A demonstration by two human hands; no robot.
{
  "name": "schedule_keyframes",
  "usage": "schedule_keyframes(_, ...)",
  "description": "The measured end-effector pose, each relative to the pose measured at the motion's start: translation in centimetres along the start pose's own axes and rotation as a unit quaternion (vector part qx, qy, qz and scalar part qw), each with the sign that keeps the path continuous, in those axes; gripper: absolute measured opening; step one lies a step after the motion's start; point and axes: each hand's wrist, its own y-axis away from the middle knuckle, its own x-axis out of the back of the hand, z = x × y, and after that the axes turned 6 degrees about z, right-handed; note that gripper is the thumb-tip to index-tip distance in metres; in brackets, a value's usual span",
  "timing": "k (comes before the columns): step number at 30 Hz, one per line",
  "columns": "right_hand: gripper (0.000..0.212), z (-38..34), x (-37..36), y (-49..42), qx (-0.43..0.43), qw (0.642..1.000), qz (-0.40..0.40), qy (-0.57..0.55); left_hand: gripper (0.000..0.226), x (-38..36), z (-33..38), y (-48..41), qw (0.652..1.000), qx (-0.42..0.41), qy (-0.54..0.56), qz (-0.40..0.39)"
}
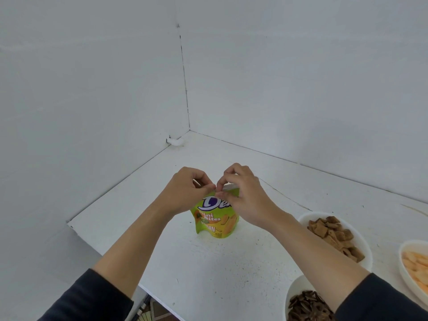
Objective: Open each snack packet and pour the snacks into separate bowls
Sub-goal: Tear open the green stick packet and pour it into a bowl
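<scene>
Green snack packet (215,218) upright on the white table (208,262), near the middle of the view and well left of the bowls, printed face toward the camera, top edge raised between both hands. Left hand (187,191) closed in a pinch on the top edge of the packet at its left side, thumb and forefinger pressed together, remaining fingers curled. Right hand (243,193) closed in a matching pinch on the same top edge just beside the left hand, fingertips of the two hands nearly touching, part of the packet's upper right hidden behind it. Dark sleeves (92,297) on both forearms, pushed back from the wrists. White bowl of brown square snacks (335,235) on the table to the right of the packet, partly crossed by the right forearm. White bowl of dark striped seeds (303,304) nearer the camera at the lower right, partly covered by the right arm. White bowl of pale orange snacks (414,267) at the right edge, cut off by the frame. White walls (92,89) meeting in a corner at the far side of the table. Packet top sealed or torn: not discernible beneath the fingers.
</scene>
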Motion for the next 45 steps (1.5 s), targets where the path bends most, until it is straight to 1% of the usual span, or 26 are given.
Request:
schedule_keyframes(2, 0.016, -0.3, -0.1, 0.2, -0.058, 0.995, 0.037, -0.075, 0.015, 1.0, 0.1, 0.1, 0.999, -0.003, 0.015, -0.029)
schedule_keyframes(4, 0.016, -0.4, 0.1, 0.2, -0.107, 0.986, 0.052, -0.118, 0.012, 2.1, 0.1, 0.1, 0.998, 0.007, 0.006, -0.064)
schedule_keyframes(6, 0.011, -0.5, 0.3, 0.0, -0.137, 0.980, 0.045, -0.134, 0.013, 3.0, 0.0, 0.1, 0.995, 0.015, -0.021, -0.092)
schedule_keyframes(9, 0.008, -1.1, 0.5, -0.1, -0.151, 0.978, 0.026, -0.143, 0.012, 3.5, 0.2, 0.0, 0.993, 0.025, -0.031, -0.107)
schedule_keyframes(12, 0.012, -1.6, 0.3, -0.2, -0.141, 0.981, 0.005, -0.136, 0.011, 3.2, 0.5, 0.0, 0.993, 0.027, -0.034, -0.108)
schedule_keyframes(15, 0.013, -1.6, 0.2, -0.2, -0.120, 0.983, 0.006, -0.140, 0.013, 2.8, 0.3, 0.0, 0.993, 0.021, -0.048, -0.103)
schedule_keyframes(18, 0.015, -1.6, 0.2, 0.1, -0.096, 0.986, -0.010, -0.134, 0.015, 2.5, 0.2, 0.2, 0.993, 0.009, -0.065, -0.099)
schedule_keyframes(21, 0.013, -1.6, 0.1, 0.1, -0.079, 0.990, 0.011, -0.120, 0.015, 2.4, 0.2, 0.3, 0.992, -0.003, -0.087, -0.088)
schedule_keyframes(25, 0.016, -1.4, -0.1, 0.4, -0.059, 0.990, 0.019, -0.130, 0.013, 2.6, 0.2, 0.3, 0.995, -0.001, -0.045, -0.090)
schedule_keyframes(28, 0.016, -1.5, -0.1, 0.7, -0.052, 0.989, 0.014, -0.137, 0.012, 2.9, 0.4, 0.6, 0.990, 0.005, -0.021, -0.138)
schedule_keyframes(30, 0.016, -1.4, 0.1, 0.8, -0.047, 0.989, 0.004, -0.143, 0.010, 2.8, 0.4, 0.7, 0.988, 0.010, -0.003, -0.152)
schedule_keyframes(35, 0.012, -1.3, 0.2, 1.4, -0.025, 0.982, -0.016, -0.184, 0.010, 1.9, 0.3, 1.4, 0.993, 0.003, 0.017, -0.117)
schedule_keyframes(39, 0.011, -1.0, 0.1, 1.6, -0.008, 0.991, -0.010, -0.133, 0.010, 1.6, 0.1, 1.5, 0.993, 0.010, 0.043, -0.107)
schedule_keyframes(45, 0.021, -0.7, 0.4, 1.8, -0.003, 0.986, 0.010, -0.169, 0.010, 1.5, -0.1, 1.4, 0.991, 0.040, 0.071, -0.107)
